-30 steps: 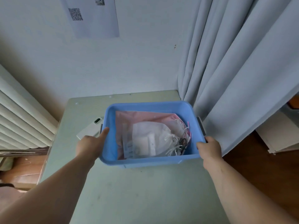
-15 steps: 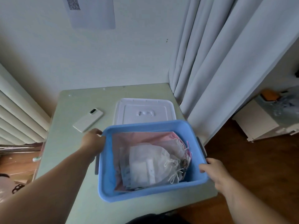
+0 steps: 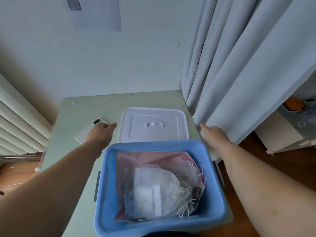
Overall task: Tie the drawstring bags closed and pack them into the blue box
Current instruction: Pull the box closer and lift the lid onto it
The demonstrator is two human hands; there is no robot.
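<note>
The blue box sits at the near edge of the table. Inside it a white drawstring bag lies on a pink drawstring bag, cords bunched toward the right wall. Behind the box lies its white lid, flat on the table. My left hand reaches forward beside the lid's left edge, fingers extended, holding nothing. My right hand reaches toward the lid's right edge, near the curtain, fingers extended and empty.
A white phone lies on the pale green table, partly under my left hand. Grey curtains hang at the table's right edge. A radiator stands to the left, and wooden floor with a white cabinet to the right.
The box came toward me to the table's near edge, uncovering the lid behind it. Both hands let go of the box and moved forward to either side of the lid.
</note>
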